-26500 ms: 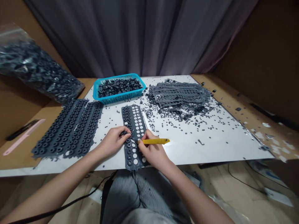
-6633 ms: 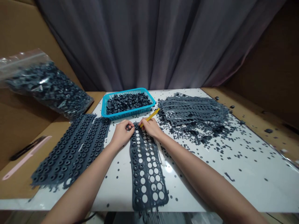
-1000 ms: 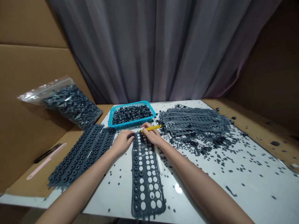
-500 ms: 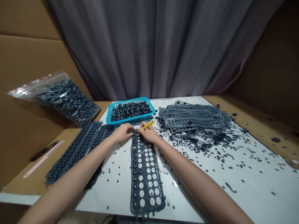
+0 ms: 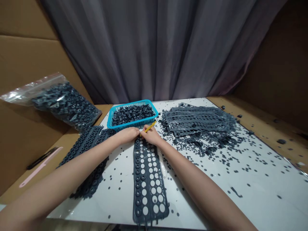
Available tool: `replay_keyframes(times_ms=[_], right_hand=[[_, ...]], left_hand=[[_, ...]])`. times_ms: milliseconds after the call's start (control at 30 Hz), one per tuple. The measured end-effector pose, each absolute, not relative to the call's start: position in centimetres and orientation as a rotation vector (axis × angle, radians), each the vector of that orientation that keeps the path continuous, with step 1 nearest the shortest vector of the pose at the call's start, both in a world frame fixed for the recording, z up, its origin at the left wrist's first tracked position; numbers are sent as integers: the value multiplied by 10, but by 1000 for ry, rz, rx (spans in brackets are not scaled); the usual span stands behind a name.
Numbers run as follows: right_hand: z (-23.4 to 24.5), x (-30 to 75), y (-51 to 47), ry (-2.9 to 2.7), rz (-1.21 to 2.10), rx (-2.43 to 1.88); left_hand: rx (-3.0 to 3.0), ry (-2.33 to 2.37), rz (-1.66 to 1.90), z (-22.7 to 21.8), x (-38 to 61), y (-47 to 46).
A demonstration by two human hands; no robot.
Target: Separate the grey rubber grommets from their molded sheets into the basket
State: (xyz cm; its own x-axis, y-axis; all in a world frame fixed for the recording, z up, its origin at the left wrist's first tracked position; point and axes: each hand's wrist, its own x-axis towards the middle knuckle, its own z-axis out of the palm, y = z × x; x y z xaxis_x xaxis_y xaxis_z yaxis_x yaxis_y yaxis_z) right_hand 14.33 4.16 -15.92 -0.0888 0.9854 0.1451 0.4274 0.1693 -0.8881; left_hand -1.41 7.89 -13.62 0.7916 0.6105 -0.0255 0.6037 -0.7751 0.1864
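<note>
A long dark grey rubber sheet (image 5: 147, 178) with rows of rings and punched-out holes lies lengthwise on the white table (image 5: 240, 179) before me. My left hand (image 5: 127, 134) is closed at the sheet's far end, pinching something I cannot make out. My right hand (image 5: 149, 137) grips a yellow tool (image 5: 149, 127), its tip at the sheet's far edge next to the left fingers. Just beyond both hands stands a blue basket (image 5: 115, 124) filled with black rubber rings.
Two full ring sheets (image 5: 89, 150) lie to the left, partly under my left arm. A pile of emptied sheets (image 5: 199, 120) and scattered black bits sit to the right. A clear bag of rings (image 5: 60, 104) leans on cardboard; a pink stick (image 5: 39, 166) lies far left.
Both hands have crept a little farther along the sheet toward the basket. The yellow tool has tilted from level to pointing up and away. The view has shifted slightly.
</note>
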Motion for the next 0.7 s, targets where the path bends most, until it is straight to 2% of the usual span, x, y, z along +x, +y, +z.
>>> replay_keyframes(times_ms=[200,367,533,700], right_hand=[[-162,143,42,-1640,874,-1380],[-161,143,41,-1638,888,-1391],[-161,143,41,-1629,913,-1396],[-162,143,40,-1613,935,-1399]], left_hand=[[2682,1035,328,-152,-24,70],[2466,1101,601,-146,-31,58],[2098,1177,852,-136,-35,47],[1594,1107,892,-137,-32,37]])
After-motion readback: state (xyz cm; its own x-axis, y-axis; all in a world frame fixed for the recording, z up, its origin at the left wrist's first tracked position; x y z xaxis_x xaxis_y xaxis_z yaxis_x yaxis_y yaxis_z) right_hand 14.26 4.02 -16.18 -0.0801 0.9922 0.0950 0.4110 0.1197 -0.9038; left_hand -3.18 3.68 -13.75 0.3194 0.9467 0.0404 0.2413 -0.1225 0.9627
